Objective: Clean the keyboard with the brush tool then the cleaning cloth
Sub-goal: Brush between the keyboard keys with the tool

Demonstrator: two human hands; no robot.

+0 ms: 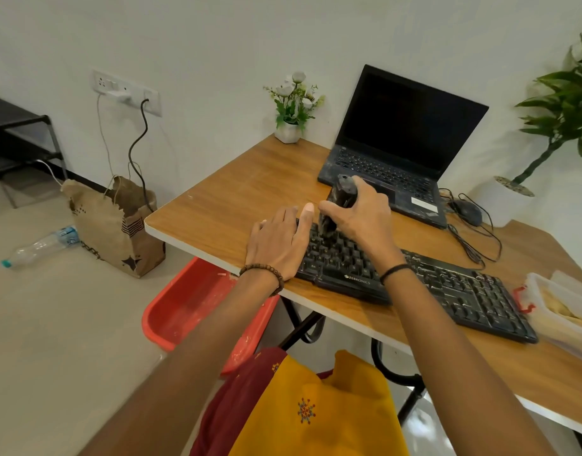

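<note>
Head view: right hand (pixel 360 220) grips brush (pixel 343 189) on keyboard (pixel 447 287), left hand (pixel 278 241) flat alongside.

Wood-top table (pixel 250 179) bearing: black Zebronics keyboard (pixel 447 284) along near edge; open laptop (pixel 398 153) at rear; wired mouse (pixel 468 212); potted flowers (pixel 288 131); clear plastic container (pixel 542 301).

Keyboard (pixel 447 286), black, on counter: brand mark (pixel 358 280) "ZEBRONICS" with small emblem, white print, on front bezel below space bar. Key (pixel 313 265) in bottom row, left part: legend "Alt". Other key legends white, single letters, too small or blurred to read with confidence. Laptop (pixel 381 169): white sticker (pixel 421 201) on palm rest, print illegible. Bottle (pixel 41 246) on floor: blue-white label, unreadable. Paper bag (pixel 118 225): star and stripe motifs, no legible words.
</note>
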